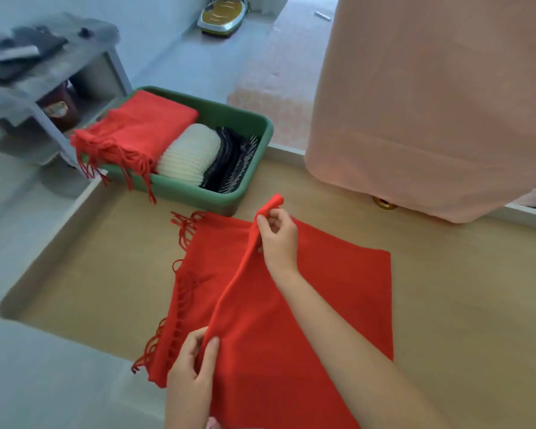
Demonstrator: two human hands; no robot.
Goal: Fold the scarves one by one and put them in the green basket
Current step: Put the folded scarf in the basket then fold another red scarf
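Red scarf cut off below; left hand, right hand both pinch its raised fold; green basket holds three folded scarves.

Tan wood-look surface filled the lower frame, edged by a pale border; blue-grey floor lay beside it at left; grey shelf unit stood upper left, blurred, with dark flat items on top and a dark red container on a lower shelf; large pink cloth hung at right; brass-coloured fitting showed beneath its hem; pink patterned mat lay behind; gold-and-white object sat far back; light was soft, even.
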